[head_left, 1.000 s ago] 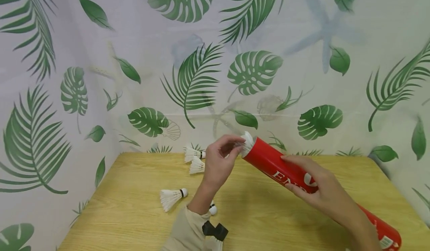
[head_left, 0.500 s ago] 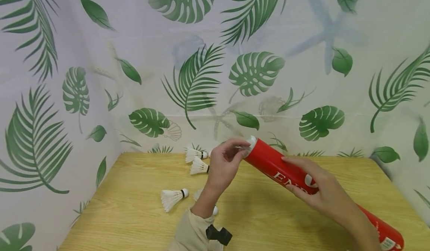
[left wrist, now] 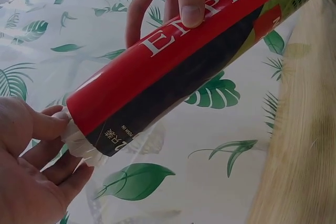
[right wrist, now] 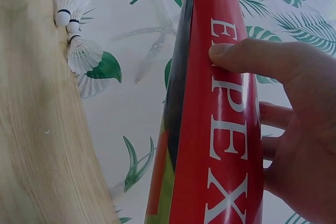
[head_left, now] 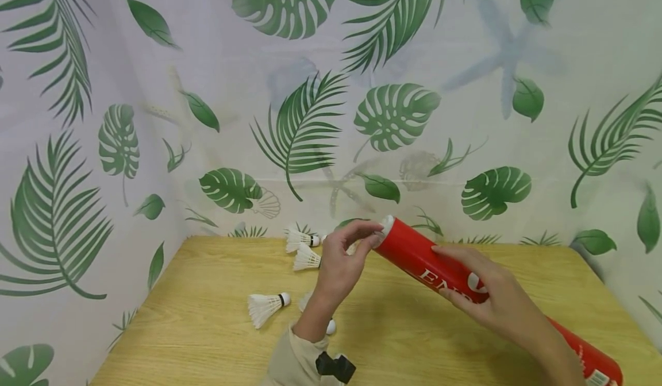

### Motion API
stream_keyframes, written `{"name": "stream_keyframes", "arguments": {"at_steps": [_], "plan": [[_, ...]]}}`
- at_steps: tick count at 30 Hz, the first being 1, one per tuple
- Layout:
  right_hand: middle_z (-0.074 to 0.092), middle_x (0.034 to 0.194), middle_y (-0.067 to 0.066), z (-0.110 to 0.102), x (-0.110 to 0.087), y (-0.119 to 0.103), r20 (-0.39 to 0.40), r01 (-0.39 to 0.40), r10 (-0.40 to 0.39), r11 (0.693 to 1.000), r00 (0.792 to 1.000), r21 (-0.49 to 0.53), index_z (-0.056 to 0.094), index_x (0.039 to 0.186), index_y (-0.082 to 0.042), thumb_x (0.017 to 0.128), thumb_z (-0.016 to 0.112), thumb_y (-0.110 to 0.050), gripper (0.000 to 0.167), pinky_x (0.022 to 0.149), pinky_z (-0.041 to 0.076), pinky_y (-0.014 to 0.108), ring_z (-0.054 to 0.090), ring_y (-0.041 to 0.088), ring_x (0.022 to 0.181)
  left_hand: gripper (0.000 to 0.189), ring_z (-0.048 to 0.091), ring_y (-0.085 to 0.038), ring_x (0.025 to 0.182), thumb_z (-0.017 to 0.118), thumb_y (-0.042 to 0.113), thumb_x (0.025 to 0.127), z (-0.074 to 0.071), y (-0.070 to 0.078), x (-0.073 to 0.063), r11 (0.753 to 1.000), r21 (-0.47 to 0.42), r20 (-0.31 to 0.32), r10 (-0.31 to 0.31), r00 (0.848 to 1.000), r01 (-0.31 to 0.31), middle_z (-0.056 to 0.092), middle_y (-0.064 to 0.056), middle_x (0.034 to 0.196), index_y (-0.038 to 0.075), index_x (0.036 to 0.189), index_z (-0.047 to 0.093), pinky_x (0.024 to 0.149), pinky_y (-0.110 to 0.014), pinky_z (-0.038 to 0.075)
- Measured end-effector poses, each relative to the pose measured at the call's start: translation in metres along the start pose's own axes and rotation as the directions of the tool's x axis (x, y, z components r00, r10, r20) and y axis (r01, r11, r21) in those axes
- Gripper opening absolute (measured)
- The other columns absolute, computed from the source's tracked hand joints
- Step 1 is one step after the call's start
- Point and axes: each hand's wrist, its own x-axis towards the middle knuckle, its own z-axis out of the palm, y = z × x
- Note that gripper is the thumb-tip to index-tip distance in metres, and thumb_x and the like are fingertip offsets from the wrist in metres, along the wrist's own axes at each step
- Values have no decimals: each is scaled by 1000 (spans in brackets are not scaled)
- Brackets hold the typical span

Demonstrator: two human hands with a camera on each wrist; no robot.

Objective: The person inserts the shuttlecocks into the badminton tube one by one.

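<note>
Shuttlecock point(left wrist: 79, 142): lodged in mouth of red tube point(head_left: 411, 251), feathers protruding; judged light, fragile, best taken softly by the feathers | tube: tilted over table point(head_left: 201, 328), judged stiff, slick, best gripped mid-barrel | shuttlecock pinched by left hand point(head_left: 341, 265) | tube clasped by right hand point(head_left: 493, 291)

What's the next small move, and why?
Probably the left hand should press the white feathers deeper into the red tube while the right hand holds it: they poke from its mouth, less than a second ago, and the left fingers grip them.
</note>
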Motion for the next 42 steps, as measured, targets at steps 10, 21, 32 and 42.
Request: {"name": "stream_keyframes", "arguments": {"at_steps": [10, 21, 32, 42], "plan": [[58, 140, 4, 2, 0, 0, -8, 15, -15, 1000, 1000, 6, 52, 148, -29, 81, 88, -10, 78, 64, 57, 25, 61, 28, 109, 24, 72, -18, 99, 64, 8, 102, 1, -4, -3, 999, -28, 80, -28, 996, 30, 74, -10, 114, 9, 124, 71, 87, -31, 58], [58, 140, 4, 4, -1, 0, -8, 19, -19, 1000, 1000, 6, 53, 147, -30, 82, 87, -11, 76, 63, 56, 22, 62, 29, 107, 31, 71, -15, 107, 57, 10, 106, 2, -9, -5, 996, -74, 199, -41, 979, 57, 67, -8, 131, 13, 136, 64, 94, -33, 56], [56, 142, 4, 3, 1, 3, 8, -6, 6, 1000, 1000, -31, 50, 150, -31, 81, 88, -11, 81, 65, 58, 26, 57, 25, 112, 30, 71, -15, 107, 57, 9, 106, -3, -10, 0, 997, -72, 218, -25, 976, 42, 66, -10, 131, 10, 136, 64, 95, -33, 56], [59, 139, 7, 4, -1, 1, 12, -12, 12, 1000, 1000, -23, 52, 149, -29, 81, 88, -15, 78, 63, 55, 22, 60, 29, 108, 29, 66, -21, 119, 60, 8, 104, -39, 4, -10, 999, -25, 231, -31, 972, 38, 70, -10, 126, 6, 133, 64, 101, -37, 53]]}}
